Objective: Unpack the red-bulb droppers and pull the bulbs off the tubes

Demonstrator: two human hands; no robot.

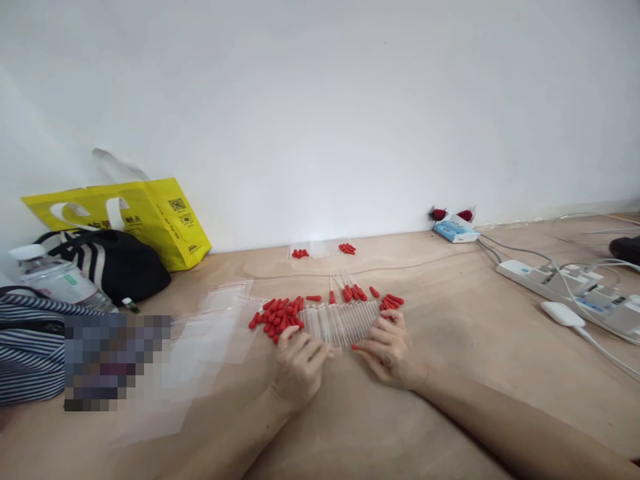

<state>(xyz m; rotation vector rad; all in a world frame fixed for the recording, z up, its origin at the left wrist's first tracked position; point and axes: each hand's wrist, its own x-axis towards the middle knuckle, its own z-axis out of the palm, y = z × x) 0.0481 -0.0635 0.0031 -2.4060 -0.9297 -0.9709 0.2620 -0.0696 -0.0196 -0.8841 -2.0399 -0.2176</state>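
Note:
Near the middle of the table lies a row of clear glass dropper tubes (pixel 343 323). My left hand (pixel 301 367) is closed just in front of the row's left end, its fingertips on what looks like a glass dropper tube, mostly hidden. A red rubber bulb (pixel 355 347) shows at the fingertips of my closed right hand (pixel 390 350), and the two hands are a short gap apart. Beside my left hand spreads a pile of red rubber bulbs (pixel 277 317). Several more bulbs (pixel 393 301) lie beyond my right hand. Behind the row rest droppers with red bulbs fitted (pixel 353 292).
Clear zip bags (pixel 220 333) lie to the left. At the back is a bag with red-bulbed droppers (pixel 320 249). A yellow bag (pixel 185 227), black pouch (pixel 130 260) and plastic bottle (pixel 65 280) stand left. A power strip (pixel 550 283) with cables lies right.

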